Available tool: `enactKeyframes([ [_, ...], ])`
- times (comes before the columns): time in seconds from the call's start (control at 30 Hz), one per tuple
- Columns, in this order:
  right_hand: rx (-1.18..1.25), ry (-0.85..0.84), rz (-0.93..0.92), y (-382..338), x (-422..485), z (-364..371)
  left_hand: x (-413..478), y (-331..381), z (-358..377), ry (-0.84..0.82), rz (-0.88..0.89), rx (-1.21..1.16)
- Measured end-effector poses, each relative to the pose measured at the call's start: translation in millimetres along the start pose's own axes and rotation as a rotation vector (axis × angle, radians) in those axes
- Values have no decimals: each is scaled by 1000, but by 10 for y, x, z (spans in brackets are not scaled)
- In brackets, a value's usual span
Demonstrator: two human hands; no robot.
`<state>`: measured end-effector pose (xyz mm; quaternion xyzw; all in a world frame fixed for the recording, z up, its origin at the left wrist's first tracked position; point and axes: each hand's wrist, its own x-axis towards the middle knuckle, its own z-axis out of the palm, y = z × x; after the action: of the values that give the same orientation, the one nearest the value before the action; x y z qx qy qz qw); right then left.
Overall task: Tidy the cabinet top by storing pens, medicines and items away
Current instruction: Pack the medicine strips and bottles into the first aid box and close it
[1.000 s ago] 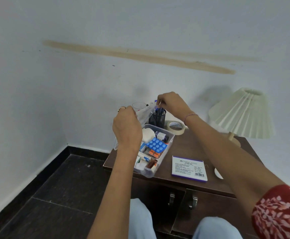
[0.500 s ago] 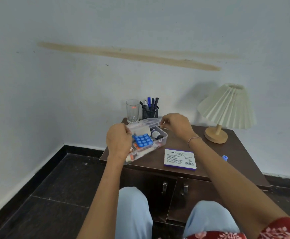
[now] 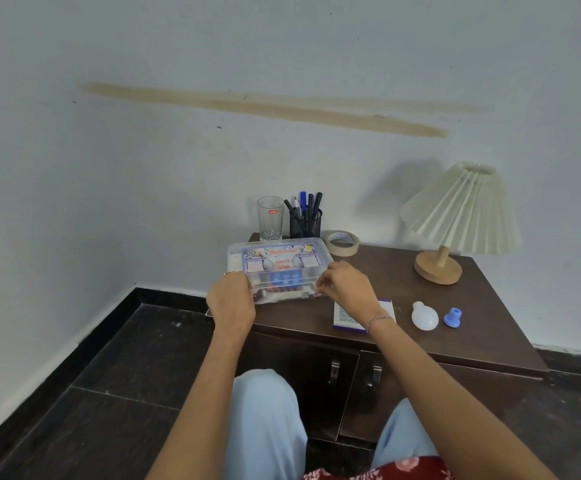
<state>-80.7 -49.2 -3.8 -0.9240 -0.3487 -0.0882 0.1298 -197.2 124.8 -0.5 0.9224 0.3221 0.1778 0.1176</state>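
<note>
Both grips are on the clear plastic first-aid box [image 3: 278,261]. Lid is on, medicines inside, box sits front left on the dark brown wooden tabletop [image 3: 386,271]. My left hand [image 3: 231,299] curls round the near left corner, and my right hand [image 3: 346,289] pinches the near right edge. Step looks like snapping the lid shut: press both corners evenly, keep box flat, check rim seats all round.

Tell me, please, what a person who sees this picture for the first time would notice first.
The clear plastic first-aid box with a printed lid sits at the left of the dark brown wooden cabinet top, held by the left hand and the right hand at its near corners. At the right stands the cream pleated table lamp.
</note>
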Motion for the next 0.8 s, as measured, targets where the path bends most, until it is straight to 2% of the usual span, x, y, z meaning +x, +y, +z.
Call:
enactKeyframes([
  [0.1, 54, -8, 25, 52, -7, 79, 28, -45, 27, 9, 25, 27],
  [0.2, 180, 120, 85, 124, 31, 31, 79, -97, 26, 57, 67, 28],
  [0.27, 172, 170, 74, 120, 78, -35, 118, -83, 20, 97, 137, 5],
  [0.33, 127, 116, 12, 64, 143, -84, 161, -34, 28, 65, 188, -6],
  [0.47, 15, -162, -45, -49, 253, -90, 225, 14, 84, -97, 201, 46],
  [0.8, -74, -180, -53, -46, 218, 22, 346, -125, 123, -137, 344, 159],
])
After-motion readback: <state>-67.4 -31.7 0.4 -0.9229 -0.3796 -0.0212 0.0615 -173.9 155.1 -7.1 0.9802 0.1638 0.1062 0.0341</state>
